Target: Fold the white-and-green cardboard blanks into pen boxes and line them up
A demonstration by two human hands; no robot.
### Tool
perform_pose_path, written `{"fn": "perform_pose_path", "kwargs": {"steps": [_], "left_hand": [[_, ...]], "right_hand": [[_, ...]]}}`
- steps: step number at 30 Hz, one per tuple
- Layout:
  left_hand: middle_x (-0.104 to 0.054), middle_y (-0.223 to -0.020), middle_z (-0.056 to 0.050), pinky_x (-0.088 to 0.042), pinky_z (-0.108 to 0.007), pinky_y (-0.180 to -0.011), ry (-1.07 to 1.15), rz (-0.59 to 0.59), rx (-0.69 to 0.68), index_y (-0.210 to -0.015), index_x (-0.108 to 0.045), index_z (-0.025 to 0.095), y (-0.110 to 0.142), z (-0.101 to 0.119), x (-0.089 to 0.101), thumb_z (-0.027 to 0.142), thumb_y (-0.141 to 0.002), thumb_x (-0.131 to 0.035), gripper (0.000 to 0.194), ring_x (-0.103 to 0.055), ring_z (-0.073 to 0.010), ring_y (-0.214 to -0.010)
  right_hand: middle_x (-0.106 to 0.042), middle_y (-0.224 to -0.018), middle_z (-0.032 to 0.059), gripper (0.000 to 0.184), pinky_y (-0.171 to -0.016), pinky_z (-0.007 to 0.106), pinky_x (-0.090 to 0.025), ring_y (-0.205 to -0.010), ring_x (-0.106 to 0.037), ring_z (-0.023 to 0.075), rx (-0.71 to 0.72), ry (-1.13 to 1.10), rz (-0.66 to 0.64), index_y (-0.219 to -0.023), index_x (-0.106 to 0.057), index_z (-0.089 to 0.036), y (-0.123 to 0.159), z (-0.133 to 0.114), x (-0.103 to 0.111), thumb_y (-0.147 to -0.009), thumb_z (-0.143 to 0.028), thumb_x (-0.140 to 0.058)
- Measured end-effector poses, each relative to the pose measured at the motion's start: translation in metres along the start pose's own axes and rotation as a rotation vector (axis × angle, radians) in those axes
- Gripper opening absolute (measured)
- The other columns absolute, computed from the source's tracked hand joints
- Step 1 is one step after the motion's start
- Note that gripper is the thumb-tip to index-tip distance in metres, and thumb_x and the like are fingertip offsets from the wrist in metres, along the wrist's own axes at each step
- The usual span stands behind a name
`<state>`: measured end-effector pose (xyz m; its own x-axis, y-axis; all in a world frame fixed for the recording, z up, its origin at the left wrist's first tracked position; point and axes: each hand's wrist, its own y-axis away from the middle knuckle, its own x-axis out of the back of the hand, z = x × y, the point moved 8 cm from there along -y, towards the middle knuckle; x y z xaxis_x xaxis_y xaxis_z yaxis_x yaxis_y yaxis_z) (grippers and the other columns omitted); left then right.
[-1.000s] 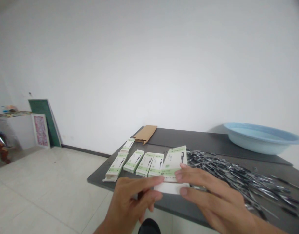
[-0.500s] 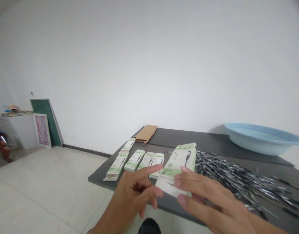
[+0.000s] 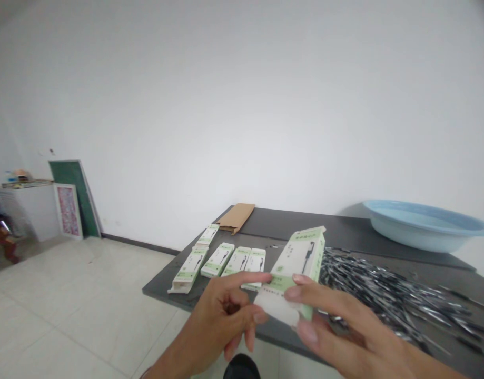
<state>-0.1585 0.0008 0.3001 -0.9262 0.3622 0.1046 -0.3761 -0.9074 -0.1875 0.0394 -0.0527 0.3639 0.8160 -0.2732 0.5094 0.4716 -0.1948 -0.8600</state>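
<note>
A white-and-green pen box (image 3: pixel 295 258), printed with a black pen, is tilted up over the table's front edge with its near end flap hanging loose. My left hand (image 3: pixel 229 310) is on its left side, index finger stretched along the lower corner and thumb by the flap. From the right, my right hand (image 3: pixel 344 321) grips the lower right part with fingertips on the printed face. The box's inside is hidden. Just right of it lies a big heap of black-and-clear pens (image 3: pixel 387 292).
Several similar boxes (image 3: pixel 191 267) lie at the left of the dark table (image 3: pixel 305 218), one with its near end open. Behind them is a brown paper envelope (image 3: pixel 237 217). A light blue basin (image 3: pixel 427 226) stands at the back right, near the wall.
The pen box has moved slightly right and tipped a little, and its loose flap shows more. Both hands have shifted right with it. The other boxes and the pens stay put.
</note>
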Motion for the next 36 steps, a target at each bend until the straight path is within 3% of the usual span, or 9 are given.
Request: {"fn": "perform_pose_path", "kwargs": {"steps": [5,7,10,15,18,23,29,36], "left_hand": [[-0.078,-0.093,-0.010,-0.028,-0.010,-0.031,0.032,-0.118,-0.005,-0.161,-0.038,0.025,-0.002,-0.009,-0.012,0.053,-0.094,-0.070,0.079,-0.041,-0.0008,-0.034],[-0.076,-0.082,-0.006,-0.029,-0.010,-0.033,0.032,-0.144,-0.034,-0.162,-0.037,0.024,-0.002,-0.012,-0.015,0.057,-0.097,-0.066,0.079,-0.042,-0.0011,-0.033],[-0.059,-0.052,0.005,-0.026,-0.010,-0.031,0.074,-0.172,-0.047,-0.163,-0.034,0.019,0.000,-0.015,-0.020,0.058,-0.100,-0.060,0.078,-0.039,-0.0034,-0.030],[-0.072,-0.071,-0.002,-0.027,-0.011,-0.029,0.047,-0.061,0.011,-0.160,-0.042,0.024,0.004,-0.013,-0.016,0.061,-0.093,-0.067,0.080,-0.042,-0.0034,-0.031],[-0.067,-0.064,0.002,-0.027,-0.013,-0.030,-0.022,0.000,0.020,-0.157,-0.048,0.027,0.006,-0.007,-0.010,0.056,-0.090,-0.072,0.077,-0.043,-0.0049,-0.031],[-0.060,-0.060,0.004,-0.027,-0.011,-0.031,-0.094,0.074,-0.021,-0.154,-0.052,0.026,0.007,0.001,-0.005,0.045,-0.090,-0.072,0.070,-0.038,-0.0033,-0.033],[-0.046,-0.052,0.009,-0.026,-0.010,-0.032,-0.166,0.133,-0.058,-0.151,-0.056,0.023,0.012,0.001,-0.004,0.038,-0.087,-0.073,0.068,-0.038,-0.0043,-0.035],[-0.046,-0.048,0.011,-0.034,-0.009,-0.035,-0.357,0.229,-0.278,-0.140,-0.066,0.023,0.017,0.015,0.000,0.035,-0.090,-0.073,0.052,-0.040,-0.0033,-0.033]], "right_hand": [[-0.075,-0.131,0.0065,0.057,-0.105,0.035,-0.058,-0.125,-0.070,0.0213,0.083,-0.035,0.025,-0.151,-0.050,-0.034,0.013,0.003,-0.005,-0.099,-0.020,-0.068],[-0.075,-0.130,0.0084,0.059,-0.108,0.040,-0.056,-0.126,-0.070,0.0213,0.086,-0.075,0.013,-0.151,-0.046,-0.031,0.010,0.003,-0.006,-0.098,-0.013,-0.066],[-0.074,-0.129,0.0105,0.051,-0.110,0.042,-0.055,-0.129,-0.068,0.0219,0.096,-0.124,-0.014,-0.143,-0.050,-0.026,0.002,-0.002,-0.007,-0.097,-0.004,-0.060],[-0.073,-0.124,0.0134,0.059,-0.113,0.042,-0.054,-0.126,-0.068,0.0224,0.077,-0.124,0.002,-0.138,-0.051,-0.017,-0.007,-0.008,-0.004,-0.085,0.008,-0.056],[-0.073,-0.127,0.0157,0.058,-0.118,0.046,-0.048,-0.132,-0.065,0.0263,0.052,-0.059,0.036,-0.138,-0.053,-0.013,-0.010,-0.009,0.000,-0.082,0.000,-0.063],[-0.065,-0.144,0.0171,0.051,-0.119,0.046,-0.044,-0.146,-0.051,0.0286,-0.083,0.035,-0.013,-0.140,-0.058,-0.012,-0.013,0.004,-0.002,-0.091,-0.020,-0.069],[-0.066,-0.145,0.0133,0.049,-0.118,0.045,-0.047,-0.146,-0.051,0.0276,-0.133,-0.055,0.006,-0.143,-0.058,-0.017,-0.006,0.008,-0.007,-0.094,-0.019,-0.065],[-0.070,-0.139,0.0105,0.047,-0.119,0.045,-0.047,-0.143,-0.055,0.0260,-0.193,-0.176,0.039,-0.139,-0.060,-0.021,0.001,0.013,-0.015,-0.093,-0.011,-0.063]]}}
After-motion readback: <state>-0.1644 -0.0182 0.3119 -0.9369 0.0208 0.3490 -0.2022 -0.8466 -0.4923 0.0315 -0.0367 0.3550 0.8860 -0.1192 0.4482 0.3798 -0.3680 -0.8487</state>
